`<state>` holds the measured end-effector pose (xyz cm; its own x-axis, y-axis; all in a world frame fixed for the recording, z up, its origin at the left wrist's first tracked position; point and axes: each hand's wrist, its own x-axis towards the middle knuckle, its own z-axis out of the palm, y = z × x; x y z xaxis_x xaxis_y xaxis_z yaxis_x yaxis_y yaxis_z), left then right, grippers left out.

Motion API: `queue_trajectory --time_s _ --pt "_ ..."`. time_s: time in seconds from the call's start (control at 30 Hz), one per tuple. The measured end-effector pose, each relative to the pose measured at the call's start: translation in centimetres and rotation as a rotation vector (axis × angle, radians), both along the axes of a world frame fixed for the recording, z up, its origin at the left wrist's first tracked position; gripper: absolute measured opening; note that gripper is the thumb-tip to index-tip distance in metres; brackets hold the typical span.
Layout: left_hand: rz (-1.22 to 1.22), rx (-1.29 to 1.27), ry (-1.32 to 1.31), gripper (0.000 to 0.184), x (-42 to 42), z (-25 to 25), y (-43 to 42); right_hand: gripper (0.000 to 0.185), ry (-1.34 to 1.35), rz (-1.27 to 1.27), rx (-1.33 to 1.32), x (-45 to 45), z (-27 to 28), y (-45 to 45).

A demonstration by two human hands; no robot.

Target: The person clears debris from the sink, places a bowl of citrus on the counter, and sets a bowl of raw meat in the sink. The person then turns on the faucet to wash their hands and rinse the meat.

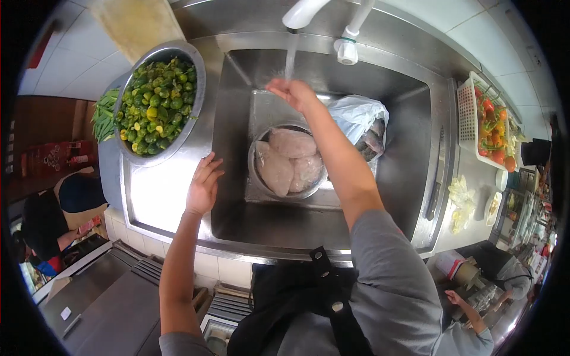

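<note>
My right hand [291,93] reaches across the steel sink [404,136] into the stream of water [290,56] running from the white faucet [303,15]. Its fingers are stretched out and hold nothing. Below that arm, a round metal bowl [253,173] holds several pale pink pieces of raw meat [275,171]. A whitish plastic bag [356,113] with dark fish [374,141] partly showing lies right of my forearm. My left hand [205,185] is open with fingers spread, at the sink's left rim, and grips nothing.
A large metal bowl [200,77] of cut green citrus stands at the left, beside green leafy stalks [105,115]. On the right are a knife [436,184], limp yellowish-white scraps [461,202] and a white basket [467,113] of peppers. Other people stand at both sides.
</note>
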<state>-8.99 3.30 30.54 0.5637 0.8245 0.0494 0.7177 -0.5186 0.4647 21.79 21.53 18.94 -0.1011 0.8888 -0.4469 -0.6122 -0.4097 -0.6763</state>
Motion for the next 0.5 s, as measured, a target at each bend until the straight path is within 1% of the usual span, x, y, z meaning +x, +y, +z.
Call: queue_trajectory --time_s 0.03,0.07,0.13,0.17,0.2,0.27,0.3,0.37,0.4,0.47,0.5 --pt "0.010 0.001 0.002 0.027 -0.1 0.0 0.0 0.027 0.171 0.024 -0.035 -0.6 -0.1 1.1" --pt "0.003 0.007 -0.002 0.027 -0.1 0.0 0.1 0.027 0.171 0.035 -0.037 -1.0 0.8 1.6" --pt "0.006 0.010 -0.009 0.027 -0.3 -0.2 0.1 0.033 0.324 0.042 -0.111 -0.9 2.2 2.8" --pt "0.001 0.012 -0.015 0.027 -0.4 -0.3 0.1 0.039 0.426 0.083 -0.073 -0.5 1.9 3.5" --pt "-0.005 0.013 -0.021 0.027 -0.5 -0.4 0.1 0.039 0.425 0.091 -0.078 0.2 1.5 3.9" --pt "0.001 0.003 -0.012 0.026 -0.6 -0.1 0.1 0.034 0.230 -0.018 -0.240 1.3 4.1 4.0" --pt "-0.002 -0.003 -0.002 0.026 -0.6 -0.1 0.1 0.034 0.225 -0.011 -0.243 1.6 4.7 3.7" --pt "0.003 -0.003 -0.036 0.026 -0.7 -0.4 0.1 0.029 -0.284 0.020 -0.059 2.3 4.6 3.1" --pt "0.000 0.002 -0.067 0.026 -0.7 -0.6 0.2 0.029 -0.287 0.024 -0.061 2.5 4.5 2.7" --pt "0.001 0.003 -0.054 0.026 -0.8 -0.7 0.2 0.022 -0.834 0.214 -0.048 3.4 2.7 1.8" --pt "-0.001 0.010 -0.038 0.026 -0.9 -0.7 0.2 0.021 -1.395 0.509 0.355 4.3 1.3 0.7"
